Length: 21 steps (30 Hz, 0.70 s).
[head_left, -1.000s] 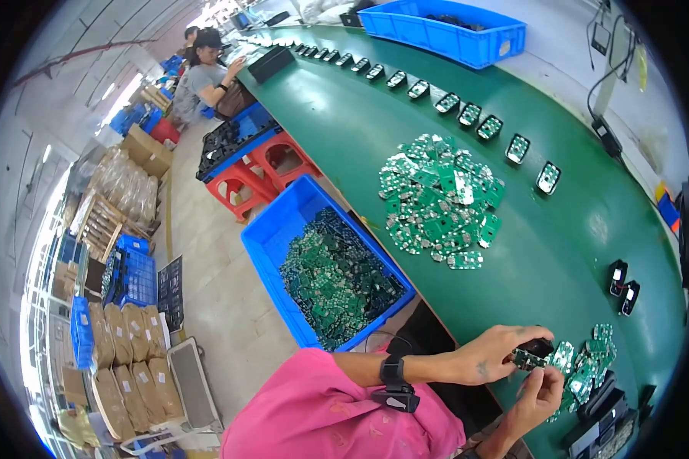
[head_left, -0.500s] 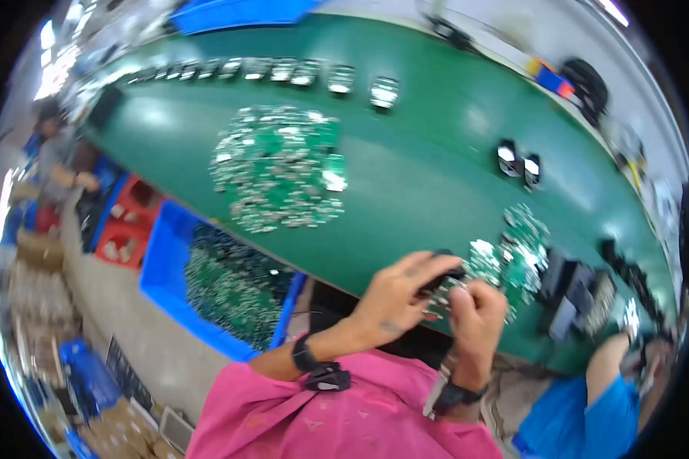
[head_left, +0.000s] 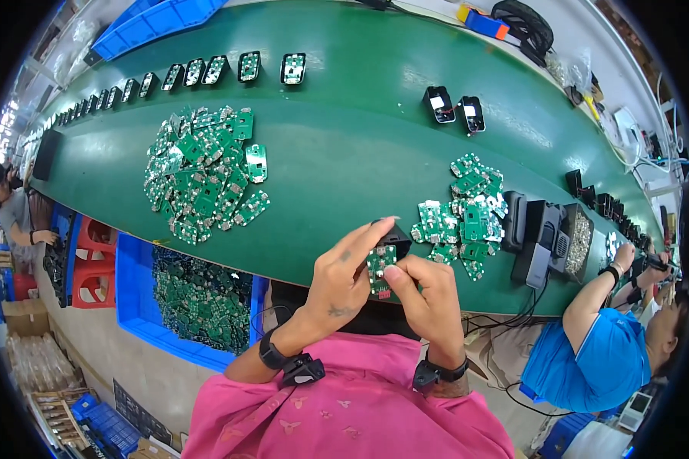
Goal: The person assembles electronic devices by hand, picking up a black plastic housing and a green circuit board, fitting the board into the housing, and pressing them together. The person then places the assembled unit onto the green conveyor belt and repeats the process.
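Observation:
At the table's near edge, my left hand (head_left: 338, 281) is closed around a small black plastic case (head_left: 395, 234). A green circuit board (head_left: 380, 269) lies against the case between my hands, with a small red part at its lower end. My right hand (head_left: 435, 297) pinches the board, its thumb pressed on the board's face. My fingers hide much of the case, so I cannot tell whether the board sits inside it. Just beyond my right hand is a small pile of green circuit boards (head_left: 475, 218).
A larger board pile (head_left: 207, 172) covers the table's left part. Black cases with boards (head_left: 292, 69) form a row behind it; two cases (head_left: 439, 105) lie at the far right. A blue bin (head_left: 134, 306) of boards stands lower left. A co-worker in blue (head_left: 589, 359) sits at right.
My view has turned and shifted right, so the table's things appear further left. Both hands still hold the case and the board, which now shows face-up under my right thumb.

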### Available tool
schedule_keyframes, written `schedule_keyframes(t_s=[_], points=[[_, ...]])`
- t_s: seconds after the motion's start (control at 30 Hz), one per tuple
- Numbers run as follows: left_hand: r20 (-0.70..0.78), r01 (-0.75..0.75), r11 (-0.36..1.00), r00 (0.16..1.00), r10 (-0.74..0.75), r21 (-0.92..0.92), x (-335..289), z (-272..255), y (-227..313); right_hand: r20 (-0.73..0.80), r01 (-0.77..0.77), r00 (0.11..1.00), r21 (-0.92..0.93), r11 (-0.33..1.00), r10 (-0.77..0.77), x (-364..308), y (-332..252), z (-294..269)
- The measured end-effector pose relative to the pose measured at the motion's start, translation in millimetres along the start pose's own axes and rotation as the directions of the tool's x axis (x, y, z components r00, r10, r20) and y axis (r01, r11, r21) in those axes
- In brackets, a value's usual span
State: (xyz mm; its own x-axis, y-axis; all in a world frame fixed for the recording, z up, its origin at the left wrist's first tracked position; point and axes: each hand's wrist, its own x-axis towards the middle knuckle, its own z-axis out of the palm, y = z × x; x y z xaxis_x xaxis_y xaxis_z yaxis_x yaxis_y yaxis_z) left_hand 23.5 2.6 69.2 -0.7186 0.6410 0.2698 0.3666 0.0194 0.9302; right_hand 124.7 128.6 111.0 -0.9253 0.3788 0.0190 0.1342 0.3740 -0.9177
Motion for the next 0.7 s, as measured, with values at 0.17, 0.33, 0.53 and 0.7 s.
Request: schedule_keyframes(t_s=[0.17, 0.33, 0.53, 0.7], points=[[-0.052, 0.083, 0.996, 0.995, -0.085, -0.040, -2.7, 1.1, 4.5, -0.116, 0.018, 0.993, -0.055, 0.998, -0.024, 3.7, 4.9, 10.4], [0.031, 0.127, 0.988, 0.992, -0.124, -0.094, 0.0, -9.5, 2.7, -0.168, 0.008, 0.986, -0.036, 0.999, -0.014, 9.9, 10.9, 15.2], [0.120, 0.273, 0.917, 0.961, -0.248, -0.292, 4.3, -20.3, 9.9, -0.202, -0.036, 0.978, 0.039, 0.999, 0.043, 15.8, 20.7, 16.2], [0.147, 0.310, 0.861, 0.951, -0.273, -0.403, 3.6, -21.5, 8.2, -0.220, -0.018, 0.975, 0.020, 1.000, 0.022, 17.2, 19.5, 22.1]])
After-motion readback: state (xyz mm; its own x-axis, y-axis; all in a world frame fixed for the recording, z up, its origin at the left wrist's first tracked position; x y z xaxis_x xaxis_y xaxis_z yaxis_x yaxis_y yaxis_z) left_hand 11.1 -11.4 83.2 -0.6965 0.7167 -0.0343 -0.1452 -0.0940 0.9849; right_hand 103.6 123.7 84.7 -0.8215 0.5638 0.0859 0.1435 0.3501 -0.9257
